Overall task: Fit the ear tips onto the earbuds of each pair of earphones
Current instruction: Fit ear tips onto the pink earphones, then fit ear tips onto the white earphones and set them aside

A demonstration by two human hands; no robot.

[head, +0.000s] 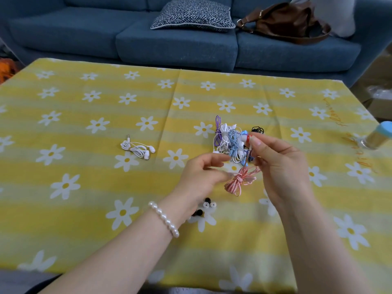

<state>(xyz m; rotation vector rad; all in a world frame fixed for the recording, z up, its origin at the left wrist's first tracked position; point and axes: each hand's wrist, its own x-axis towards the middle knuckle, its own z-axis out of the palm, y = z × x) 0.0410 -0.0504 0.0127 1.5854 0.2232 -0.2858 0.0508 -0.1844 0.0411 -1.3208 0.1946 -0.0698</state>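
A red-and-white earbud (247,138) is pinched by the right hand (275,164), its pink bundled cord (241,180) hanging below. The left hand (200,177) is held loosely curled; whether anything is gripped cannot be told.

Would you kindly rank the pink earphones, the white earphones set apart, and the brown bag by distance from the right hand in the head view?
1. Pink earphones: hanging from the right hand.
2. White earphones: on the cloth, far left.
3. Brown bag: back on the sofa.

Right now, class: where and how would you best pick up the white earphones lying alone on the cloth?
Probably pinch the white earphones at the bundled middle of the coil, coming straight down from above. They lie flat on the tablecloth, apart from the pile, and the plug and both earbuds stick out loose at the ends.
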